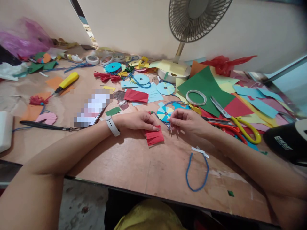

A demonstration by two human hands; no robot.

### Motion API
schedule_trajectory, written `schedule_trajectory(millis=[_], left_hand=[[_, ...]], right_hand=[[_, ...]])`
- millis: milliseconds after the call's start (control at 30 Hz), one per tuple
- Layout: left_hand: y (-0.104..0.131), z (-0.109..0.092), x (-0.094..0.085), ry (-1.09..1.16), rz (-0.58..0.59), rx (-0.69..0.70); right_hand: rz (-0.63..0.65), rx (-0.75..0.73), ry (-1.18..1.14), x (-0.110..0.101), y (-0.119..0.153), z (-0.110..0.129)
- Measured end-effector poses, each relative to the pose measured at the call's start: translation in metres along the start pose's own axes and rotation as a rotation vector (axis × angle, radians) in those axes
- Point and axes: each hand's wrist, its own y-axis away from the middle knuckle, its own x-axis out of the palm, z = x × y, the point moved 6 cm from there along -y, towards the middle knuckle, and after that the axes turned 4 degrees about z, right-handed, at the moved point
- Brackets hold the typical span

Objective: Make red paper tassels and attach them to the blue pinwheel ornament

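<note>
My left hand, with a white watch on the wrist, pinches a red paper piece cut into fringe strips. The paper hangs just above the table, in front of the fingers. To its right, my right hand is closed in a pinch on something small; a thin bluish bit shows below the fingertips, too blurred to name. Right behind both hands lies a blue and yellow pleated paper rosette with blue cord, partly hidden by my right hand. A loop of blue cord with white paper strips lies nearer me.
Yellow-handled scissors, red-handled scissors and a black cup lie or stand right. A phone and yellow cutter lie left. Behind are a tape roll, coloured paper and a fan. The table edge is close.
</note>
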Motion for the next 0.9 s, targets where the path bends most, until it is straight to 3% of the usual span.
schedule_trajectory(millis=[133, 267, 400, 500, 633, 767, 900], left_hand=[[0.0, 0.001, 0.0, 0.028, -0.004, -0.007], [0.001, -0.001, 0.0, 0.088, -0.033, -0.037], [0.002, 0.0, 0.002, 0.149, -0.097, -0.07], [0.002, 0.003, 0.003, 0.234, -0.203, -0.067], [0.003, 0.006, 0.004, 0.216, -0.256, -0.048], [0.002, 0.004, 0.004, 0.067, -0.208, -0.023], [0.001, 0.0, 0.005, -0.021, -0.124, 0.016]], right_hand=[[0.011, 0.059, -0.041, -0.003, 0.002, -0.002], [0.014, 0.067, 0.098, -0.01, 0.004, 0.002], [-0.089, -0.043, 0.208, -0.014, 0.003, 0.012], [-0.134, -0.135, 0.104, -0.009, 0.005, 0.012], [-0.041, -0.045, -0.134, 0.001, 0.005, -0.006], [0.15, 0.026, -0.014, 0.002, 0.004, -0.015], [0.238, 0.054, 0.051, 0.0, 0.004, -0.012]])
